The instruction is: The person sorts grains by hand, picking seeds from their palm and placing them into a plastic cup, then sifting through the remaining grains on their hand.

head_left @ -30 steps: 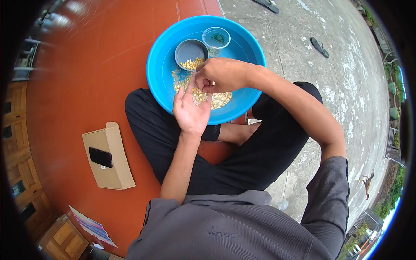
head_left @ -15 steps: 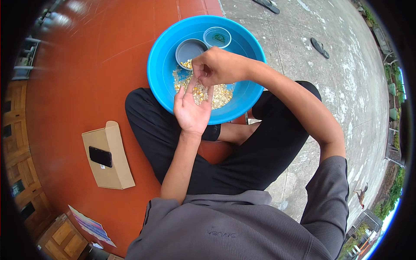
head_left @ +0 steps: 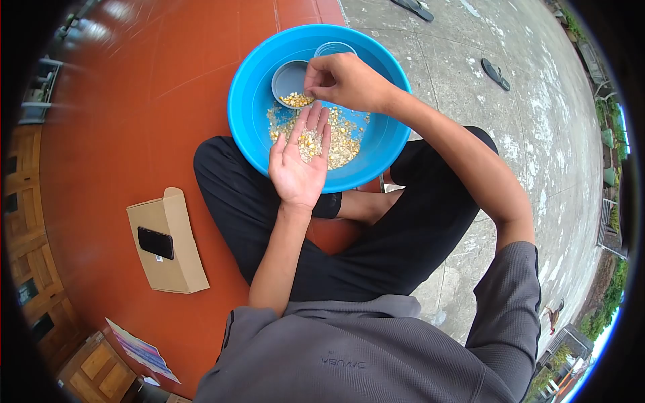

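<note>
My left hand lies palm up over the front of a blue basin, its fingers stretched out with a small heap of cracked corn resting on them. Just beyond its fingertips, my right hand is closed in a pinch beside the rim of a grey bowl; whatever sits between those fingertips is too small to make out. Yellow corn kernels lie in the near part of that bowl. More pale and yellow broken corn is spread over the basin floor. A clear plastic tub is partly hidden behind my right hand.
The basin stands by my crossed legs. A cardboard box with a black phone on it lies on the red floor to the left. Dark flip-flops rest on the concrete; a chicken is at far right.
My right hand has moved up and away from my left fingers, toward the grey bowl's rim. More corn on my left hand and in the bowl now shows. The left hand stays in place.
</note>
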### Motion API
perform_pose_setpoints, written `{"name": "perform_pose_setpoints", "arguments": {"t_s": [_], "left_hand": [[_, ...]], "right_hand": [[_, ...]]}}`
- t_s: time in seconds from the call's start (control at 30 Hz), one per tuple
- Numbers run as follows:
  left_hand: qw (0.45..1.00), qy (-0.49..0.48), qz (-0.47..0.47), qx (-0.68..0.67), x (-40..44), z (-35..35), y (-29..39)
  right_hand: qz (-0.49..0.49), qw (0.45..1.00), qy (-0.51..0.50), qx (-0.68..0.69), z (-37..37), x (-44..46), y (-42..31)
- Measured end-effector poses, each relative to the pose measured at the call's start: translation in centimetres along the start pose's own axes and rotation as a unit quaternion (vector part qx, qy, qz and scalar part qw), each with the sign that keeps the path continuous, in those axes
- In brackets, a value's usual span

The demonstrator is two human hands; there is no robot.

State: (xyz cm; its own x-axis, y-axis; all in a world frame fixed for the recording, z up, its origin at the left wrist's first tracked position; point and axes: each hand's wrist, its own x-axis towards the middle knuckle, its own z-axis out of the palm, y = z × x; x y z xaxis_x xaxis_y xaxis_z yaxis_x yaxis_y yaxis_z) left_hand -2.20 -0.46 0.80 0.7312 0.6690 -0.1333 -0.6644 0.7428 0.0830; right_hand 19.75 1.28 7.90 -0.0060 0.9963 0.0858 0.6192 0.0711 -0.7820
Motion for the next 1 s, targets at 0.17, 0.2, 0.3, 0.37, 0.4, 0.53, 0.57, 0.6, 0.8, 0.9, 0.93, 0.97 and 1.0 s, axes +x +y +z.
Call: {"name": "perform_pose_setpoints", "arguments": {"t_s": [0.17,0.2,0.3,0.37,0.4,0.53,0.57,0.6,0.8,0.9,0.93,0.97,1.0], "left_hand": [[0.998,0.066,0.013,0.013,-0.2,-0.9,-0.1],[0.997,0.071,0.014,0.02,-0.2,-0.9,-0.1],[0.996,0.081,0.014,0.016,-0.3,-1.3,-0.1],[0.997,0.081,0.011,0.016,-0.3,-1.8,-0.1],[0.997,0.078,0.011,0.021,-0.2,-1.9,0.0],[0.999,0.05,0.001,0.017,-0.1,-2.4,0.1],[0.998,0.053,0.004,0.02,-0.2,-2.4,0.1],[0.998,0.056,0.006,0.023,-0.2,-2.1,0.0],[0.998,0.055,0.005,0.034,-0.1,-2.4,0.1],[0.997,0.073,0.01,0.038,-0.1,-2.0,0.0],[0.996,0.082,0.012,0.041,-0.1,-1.8,-0.1],[0.996,0.078,0.01,0.039,-0.2,-2.0,0.0],[0.997,0.073,0.007,0.036,-0.2,-2.1,0.0]], "right_hand": [[-0.019,0.99,-0.135,0.018,0.4,-1.0,-1.9],[-0.018,0.988,-0.155,0.015,0.5,-1.2,-2.3],[-0.045,0.983,-0.175,0.022,1.8,-1.5,-1.6],[-0.058,0.979,-0.197,0.004,2.3,-1.6,-1.3],[-0.068,0.976,-0.206,-0.012,2.5,-1.6,-1.4],[-0.07,0.971,-0.209,-0.088,2.6,-2.1,-2.5],[-0.082,0.971,-0.2,-0.102,2.7,-2.3,-2.5],[-0.093,0.97,-0.192,-0.117,2.8,-2.4,-2.5],[-0.105,0.962,-0.206,-0.144,2.9,-2.5,-2.8],[-0.096,0.961,-0.219,-0.141,2.9,-2.5,-2.8],[-0.09,0.961,-0.222,-0.139,2.8,-2.5,-2.8],[-0.09,0.961,-0.224,-0.138,2.8,-2.5,-2.9],[-0.091,0.96,-0.225,-0.137,2.6,-2.4,-3.0]]}}
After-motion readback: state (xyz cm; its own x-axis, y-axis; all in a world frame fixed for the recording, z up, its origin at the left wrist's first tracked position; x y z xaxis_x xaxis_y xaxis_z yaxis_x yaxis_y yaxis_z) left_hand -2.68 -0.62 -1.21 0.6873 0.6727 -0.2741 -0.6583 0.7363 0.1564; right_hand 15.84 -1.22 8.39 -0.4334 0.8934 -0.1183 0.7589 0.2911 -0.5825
